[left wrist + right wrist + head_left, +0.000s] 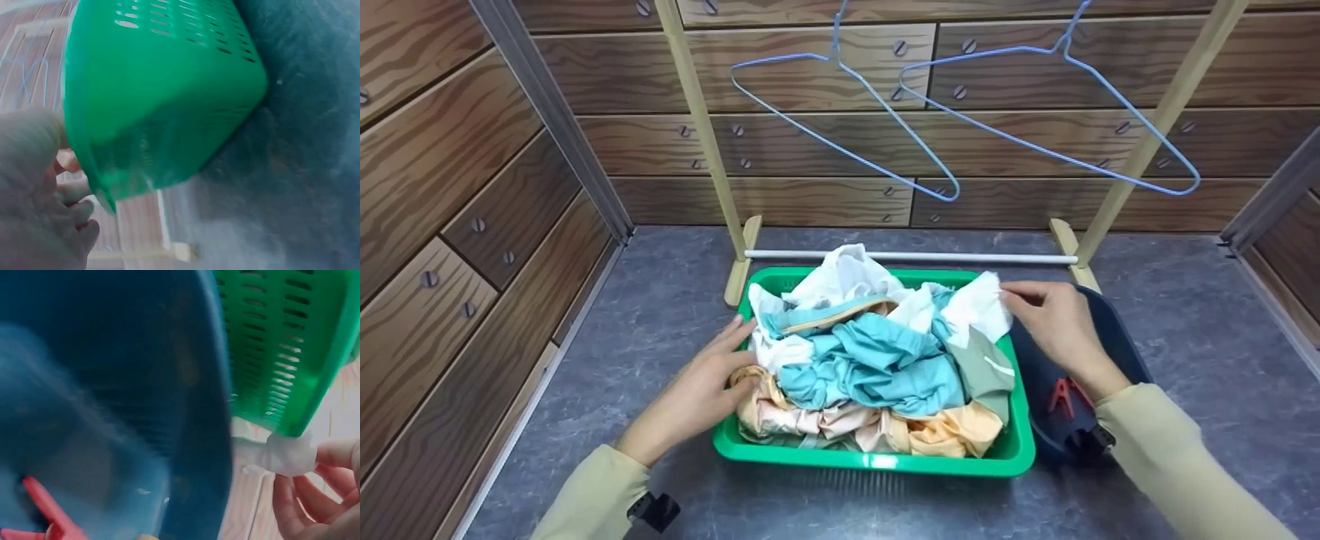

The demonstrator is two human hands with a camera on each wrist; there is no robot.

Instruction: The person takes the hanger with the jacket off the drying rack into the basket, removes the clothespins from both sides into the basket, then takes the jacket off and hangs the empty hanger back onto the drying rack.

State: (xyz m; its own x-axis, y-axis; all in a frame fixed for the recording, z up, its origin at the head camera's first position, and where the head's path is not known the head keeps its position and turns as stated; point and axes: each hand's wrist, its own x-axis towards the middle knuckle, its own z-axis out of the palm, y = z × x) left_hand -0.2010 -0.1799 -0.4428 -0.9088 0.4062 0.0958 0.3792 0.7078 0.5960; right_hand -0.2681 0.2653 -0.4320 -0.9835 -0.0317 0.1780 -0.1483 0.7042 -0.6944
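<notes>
A green basket [877, 463] holds a heap of crumpled clothes: teal cloth [885, 360], peach cloth [960, 431], olive-green cloth [982, 367] and several white pieces. My left hand [701, 386] rests at the basket's left rim, thumb over a tan-brown cloth [761, 384]. The left wrist view shows its relaxed fingers beside the rim. At the back right corner my right hand [1054, 322] pinches the edge of a white cloth [979, 304] between thumb and fingers. That white cloth [289, 453] hangs past the basket's rim in the right wrist view.
A dark blue tub [1110, 330] stands right of the basket, with a red clothespin [1061, 397] inside. Behind the basket rises a wooden rack [701, 112] with a white lower bar [915, 257]. Two blue wire hangers, one left [840, 150] and one right [1020, 142], hang above.
</notes>
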